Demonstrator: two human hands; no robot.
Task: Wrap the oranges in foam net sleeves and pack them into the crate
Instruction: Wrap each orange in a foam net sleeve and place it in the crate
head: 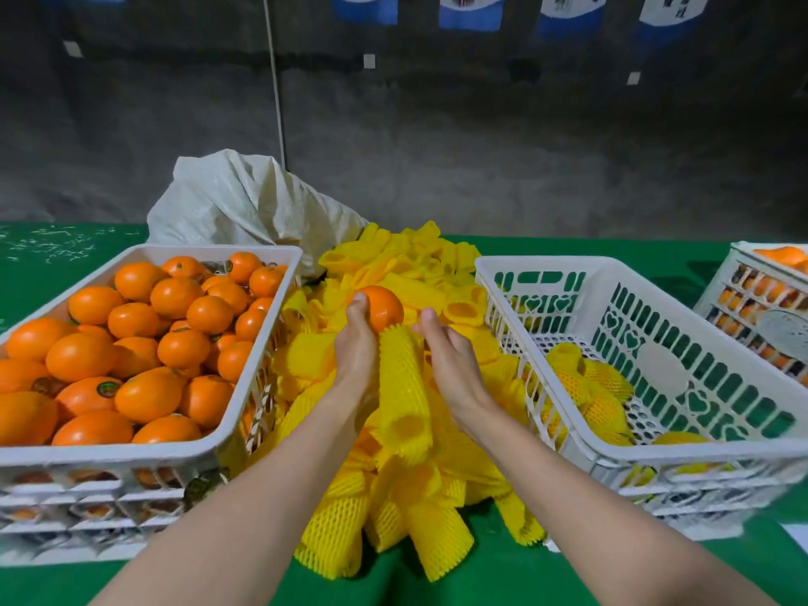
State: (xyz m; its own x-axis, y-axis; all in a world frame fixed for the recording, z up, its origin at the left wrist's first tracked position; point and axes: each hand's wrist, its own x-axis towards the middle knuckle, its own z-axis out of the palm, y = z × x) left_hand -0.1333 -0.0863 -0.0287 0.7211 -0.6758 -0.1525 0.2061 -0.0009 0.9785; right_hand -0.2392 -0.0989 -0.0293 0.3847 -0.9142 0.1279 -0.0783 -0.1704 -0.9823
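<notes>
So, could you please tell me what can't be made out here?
All head view.
- Right hand: its back hides whether the fingers grip the yellow foam net sleeve.
- Far-right white plastic crate: cut off by the frame edge.
- Near-right white plastic crate: its wall hides some wrapped oranges.

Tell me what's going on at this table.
A person is wrapping oranges in foam sleeves. The left hand holds a bare orange over the pile of yellow sleeves, and the right hand grips the top end of one sleeve right beside it. The orange is not in the sleeve yet. The left crate is full of bare oranges; the right crate holds a few wrapped oranges.
</notes>
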